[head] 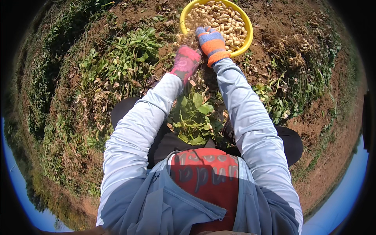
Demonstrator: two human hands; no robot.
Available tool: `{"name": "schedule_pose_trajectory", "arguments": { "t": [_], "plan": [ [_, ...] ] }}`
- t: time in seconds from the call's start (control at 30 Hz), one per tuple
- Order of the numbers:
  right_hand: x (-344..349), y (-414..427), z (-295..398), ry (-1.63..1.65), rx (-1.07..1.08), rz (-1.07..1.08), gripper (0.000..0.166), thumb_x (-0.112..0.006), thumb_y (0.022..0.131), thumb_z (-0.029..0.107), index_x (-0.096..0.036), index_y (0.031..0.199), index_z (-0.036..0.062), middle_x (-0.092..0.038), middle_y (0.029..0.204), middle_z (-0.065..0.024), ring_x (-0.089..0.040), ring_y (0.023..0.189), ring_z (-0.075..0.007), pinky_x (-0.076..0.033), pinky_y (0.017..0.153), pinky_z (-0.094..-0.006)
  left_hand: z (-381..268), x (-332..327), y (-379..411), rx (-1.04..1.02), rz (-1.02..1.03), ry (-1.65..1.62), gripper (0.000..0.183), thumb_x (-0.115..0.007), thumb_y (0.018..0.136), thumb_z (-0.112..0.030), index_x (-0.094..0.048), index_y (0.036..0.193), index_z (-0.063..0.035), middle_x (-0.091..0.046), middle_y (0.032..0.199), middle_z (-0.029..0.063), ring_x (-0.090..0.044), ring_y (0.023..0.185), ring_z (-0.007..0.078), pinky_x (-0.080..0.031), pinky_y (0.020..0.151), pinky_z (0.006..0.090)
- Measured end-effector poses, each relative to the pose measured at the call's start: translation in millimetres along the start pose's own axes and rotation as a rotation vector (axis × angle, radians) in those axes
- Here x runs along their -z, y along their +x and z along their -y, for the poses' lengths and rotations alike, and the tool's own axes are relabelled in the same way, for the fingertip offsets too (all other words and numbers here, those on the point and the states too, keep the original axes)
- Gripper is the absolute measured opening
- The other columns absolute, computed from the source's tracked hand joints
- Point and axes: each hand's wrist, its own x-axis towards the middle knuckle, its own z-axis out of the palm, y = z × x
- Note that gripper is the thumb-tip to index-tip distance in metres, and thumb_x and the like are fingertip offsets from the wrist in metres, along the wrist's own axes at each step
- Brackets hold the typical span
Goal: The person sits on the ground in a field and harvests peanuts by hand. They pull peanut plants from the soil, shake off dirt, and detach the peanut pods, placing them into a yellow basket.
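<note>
My left hand [186, 63], in a pink and red floral glove, is closed around the stems of a peanut plant. The plant's leafy end [195, 113] hangs down between my legs. Its thin roots [192, 30], with a few pods [178, 40] on them, reach over the near left rim of a yellow basin [249, 30]. Against these roots curl the fingers of my right hand [213, 44], in an orange and blue striped glove; the fingertips are partly hidden. Many peanuts in their shells [227, 22] lie in the basin.
Uprooted leafy plants [132, 47] lie on the soil to the left. On the right are more peanut plants with pods [298, 60] showing among their roots. Brown soil [317, 108] and dry leaves surround the basin. My bent knees [289, 144] flank the working spot.
</note>
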Motion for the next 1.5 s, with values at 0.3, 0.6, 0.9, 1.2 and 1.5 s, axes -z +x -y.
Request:
{"name": "schedule_pose_trajectory", "arguments": {
  "t": [0.3,0.6,0.9,1.2,1.5],
  "plan": [
    [-0.3,23.0,-50.4,0.086,-0.175,-0.029,0.029,-0.063,0.072,0.012,-0.055,0.099,0.0080,-0.062,0.096,-0.0166,-0.060,0.091,-0.0345,-0.048,0.077,-0.0395,-15.6,41.0,-1.3,0.709,0.066,-1.064,0.050,-0.065,0.076,-0.040,-0.055,0.089,0.0077,-0.061,0.082,0.0222,-0.059,0.078,0.0329,-0.047,0.070,0.0363],
    [20.1,61.3,-86.3,0.573,-0.369,0.051,0.077,-0.053,0.080,0.057,-0.036,0.134,0.0051,-0.047,0.128,-0.0172,-0.046,0.118,-0.0291,-0.035,0.098,-0.0329,6.6,36.9,-7.7,0.582,-0.068,-0.935,0.063,-0.052,0.079,-0.054,-0.059,0.080,0.0083,-0.059,0.069,0.0214,-0.056,0.065,0.0309,-0.045,0.061,0.0404],
    [19.3,0.0,-64.3,0.075,0.752,-0.021,0.034,-0.056,0.084,0.014,-0.052,0.117,0.0062,-0.055,0.111,-0.0089,-0.055,0.102,-0.0180,-0.047,0.085,-0.0316,18.8,22.0,-22.6,0.366,-0.082,-1.186,0.043,-0.059,0.082,-0.040,-0.061,0.100,-0.0004,-0.064,0.079,0.0118,-0.059,0.070,0.0208,-0.046,0.067,0.0331],
    [-8.2,2.4,-43.3,0.704,0.515,0.273,0.037,-0.059,0.079,0.014,-0.054,0.115,0.0081,-0.053,0.114,-0.0094,-0.052,0.106,-0.0197,-0.044,0.088,-0.0314,26.9,29.9,-25.6,-0.273,-0.280,-0.771,0.032,-0.048,0.085,-0.016,-0.054,0.116,-0.0170,-0.063,0.103,0.0038,-0.061,0.086,0.0207,-0.050,0.073,0.0314],
    [-18.3,17.7,-47.0,0.889,0.557,0.521,0.039,-0.062,0.075,0.013,-0.056,0.113,0.0099,-0.051,0.117,-0.0099,-0.049,0.110,-0.0213,-0.041,0.091,-0.0312,16.6,57.5,-32.4,-0.183,0.137,-1.656,0.036,-0.055,0.086,-0.018,-0.052,0.120,-0.0041,-0.057,0.115,0.0079,-0.053,0.104,0.0163,-0.041,0.092,0.0308]
  ]
}}
